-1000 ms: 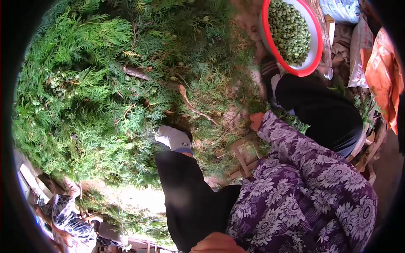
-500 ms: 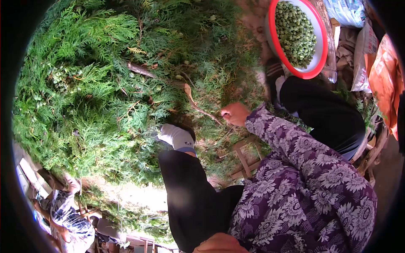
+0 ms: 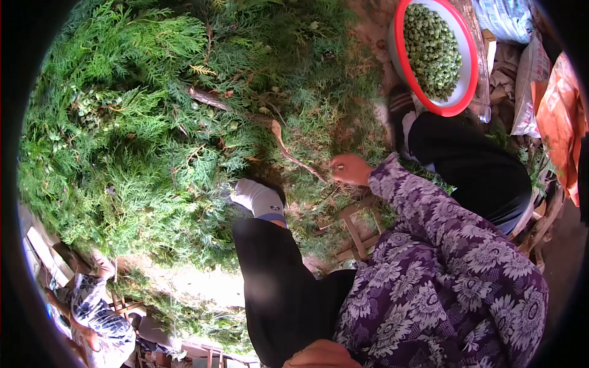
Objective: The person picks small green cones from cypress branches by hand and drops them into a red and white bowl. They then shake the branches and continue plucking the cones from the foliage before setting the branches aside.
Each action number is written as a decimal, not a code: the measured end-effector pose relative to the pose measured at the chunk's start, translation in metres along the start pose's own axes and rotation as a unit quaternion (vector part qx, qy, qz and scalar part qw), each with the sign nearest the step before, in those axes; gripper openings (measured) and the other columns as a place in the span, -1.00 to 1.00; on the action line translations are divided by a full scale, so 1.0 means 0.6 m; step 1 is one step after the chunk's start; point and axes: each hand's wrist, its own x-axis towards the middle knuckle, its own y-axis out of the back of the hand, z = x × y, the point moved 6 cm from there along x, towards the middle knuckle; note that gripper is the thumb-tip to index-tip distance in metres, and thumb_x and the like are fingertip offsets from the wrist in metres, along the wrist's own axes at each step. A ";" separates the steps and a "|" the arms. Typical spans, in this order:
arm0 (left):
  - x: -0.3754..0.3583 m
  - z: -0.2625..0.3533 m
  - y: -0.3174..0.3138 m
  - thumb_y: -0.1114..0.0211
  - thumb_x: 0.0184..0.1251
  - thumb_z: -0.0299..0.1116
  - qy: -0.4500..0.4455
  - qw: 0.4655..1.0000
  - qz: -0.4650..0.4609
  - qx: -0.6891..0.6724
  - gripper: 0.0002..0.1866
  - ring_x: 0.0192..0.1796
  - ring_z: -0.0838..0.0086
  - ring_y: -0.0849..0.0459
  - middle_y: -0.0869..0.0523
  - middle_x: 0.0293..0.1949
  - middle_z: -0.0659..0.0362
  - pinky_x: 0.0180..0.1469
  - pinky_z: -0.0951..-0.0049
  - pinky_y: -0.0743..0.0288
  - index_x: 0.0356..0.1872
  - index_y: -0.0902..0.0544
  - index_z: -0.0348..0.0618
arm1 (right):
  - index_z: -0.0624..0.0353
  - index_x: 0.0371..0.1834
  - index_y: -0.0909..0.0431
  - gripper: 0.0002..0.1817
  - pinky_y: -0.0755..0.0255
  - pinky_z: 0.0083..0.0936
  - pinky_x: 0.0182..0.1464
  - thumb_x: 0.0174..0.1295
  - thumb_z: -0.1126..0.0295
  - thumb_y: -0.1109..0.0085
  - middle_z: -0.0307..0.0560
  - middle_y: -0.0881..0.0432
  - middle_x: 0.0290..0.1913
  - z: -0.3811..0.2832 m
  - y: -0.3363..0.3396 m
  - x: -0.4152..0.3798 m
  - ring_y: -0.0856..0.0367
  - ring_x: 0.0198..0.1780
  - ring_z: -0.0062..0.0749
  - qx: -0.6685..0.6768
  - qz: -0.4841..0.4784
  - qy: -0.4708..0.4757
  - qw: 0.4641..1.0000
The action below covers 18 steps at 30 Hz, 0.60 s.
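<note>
Cypress branches (image 3: 153, 122) lie heaped on the ground directly ahead of the right hand (image 3: 351, 169), whose fingertips reach the pile's near edge beside a bare brown twig (image 3: 293, 154). The fingers are curled narrow, but whether they pinch anything cannot be made out, and the left hand (image 3: 322, 356) is cut off at the bottom edge, its grip unreadable. The right arm extends forward in a purple floral sleeve (image 3: 429, 214), well short of the red-rimmed bowl (image 3: 467, 67) of green cones.

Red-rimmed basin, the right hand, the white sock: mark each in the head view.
red-rimmed basin (image 3: 469, 92): head view, on the red rim at its lower right.
right hand (image 3: 351, 169): head view, middle of the hand, at the green cuttings.
white sock (image 3: 257, 197): head view, middle of the sock.
</note>
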 end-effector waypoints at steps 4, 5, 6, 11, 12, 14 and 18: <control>0.001 0.000 0.000 -0.17 0.16 -0.43 0.000 1.000 -0.004 -0.005 -0.85 -0.53 0.28 -0.55 -0.61 -0.47 -0.05 -0.49 0.39 -0.35 -0.44 -0.51 -0.36 | 0.35 -0.19 -0.43 -0.73 -0.41 -0.53 -0.41 0.04 0.44 -0.08 -0.14 -0.49 -0.45 0.036 0.010 -0.019 -0.54 -0.40 -0.50 0.338 -0.047 -0.164 0.925; 0.001 0.000 0.000 -0.17 0.17 -0.43 -0.001 1.000 -0.004 -0.005 -0.85 -0.53 0.28 -0.55 -0.61 -0.47 -0.05 -0.49 0.39 -0.35 -0.44 -0.51 -0.36 | 0.35 -0.19 -0.43 -0.73 -0.41 -0.53 -0.41 0.04 0.44 -0.08 -0.14 -0.49 -0.45 0.032 0.015 -0.016 -0.54 -0.40 -0.50 0.338 -0.047 -0.164 0.925; 0.000 -0.001 -0.001 -0.16 0.17 -0.43 -0.002 1.000 -0.004 -0.005 -0.84 -0.53 0.29 -0.55 -0.61 -0.47 -0.05 -0.49 0.39 -0.35 -0.44 -0.51 -0.36 | 0.34 -0.23 -0.42 -0.76 -0.40 -0.54 -0.42 0.05 0.45 -0.08 -0.15 -0.49 -0.45 0.005 0.025 -0.014 -0.53 -0.41 -0.52 0.334 -0.070 -0.160 0.926; 0.002 -0.001 -0.004 -0.16 0.17 -0.43 -0.001 1.000 0.004 -0.001 -0.85 -0.53 0.29 -0.55 -0.61 -0.49 -0.04 -0.49 0.39 -0.35 -0.46 -0.50 -0.35 | 0.32 -0.28 -0.41 -0.82 -0.36 -0.59 -0.48 0.07 0.47 -0.06 -0.15 -0.48 -0.47 -0.063 0.026 0.026 -0.47 -0.48 -0.58 0.274 -0.111 -0.142 0.945; 0.004 0.000 -0.003 -0.16 0.17 -0.43 -0.003 1.000 0.005 0.000 -0.85 -0.54 0.30 -0.55 -0.60 -0.49 -0.04 -0.49 0.39 -0.35 -0.46 -0.50 -0.34 | 0.31 -0.29 -0.42 -0.83 -0.36 -0.60 -0.48 0.07 0.47 -0.06 -0.15 -0.49 -0.48 -0.061 0.016 0.034 -0.48 -0.48 -0.57 0.306 -0.109 -0.127 0.937; 0.005 -0.001 -0.003 -0.16 0.17 -0.43 -0.005 1.000 0.007 0.001 -0.85 -0.54 0.30 -0.55 -0.60 -0.50 -0.04 -0.49 0.40 -0.35 -0.47 -0.50 -0.34 | 0.29 -0.35 -0.46 -0.86 -0.38 -0.58 -0.46 0.06 0.45 -0.07 -0.13 -0.52 -0.50 -0.049 0.005 0.039 -0.50 -0.48 -0.55 0.327 -0.100 -0.123 0.932; -0.002 -0.006 0.002 -0.15 0.20 -0.41 -0.019 1.000 -0.005 -0.007 -0.83 -0.55 0.31 -0.55 -0.59 -0.51 -0.02 -0.49 0.40 -0.35 -0.47 -0.50 -0.34 | 0.24 -0.39 -0.50 -0.87 -0.41 -0.52 -0.44 0.07 0.41 -0.06 -0.10 -0.55 -0.49 -0.009 0.011 0.039 -0.51 -0.50 -0.54 0.170 -0.025 -0.074 0.982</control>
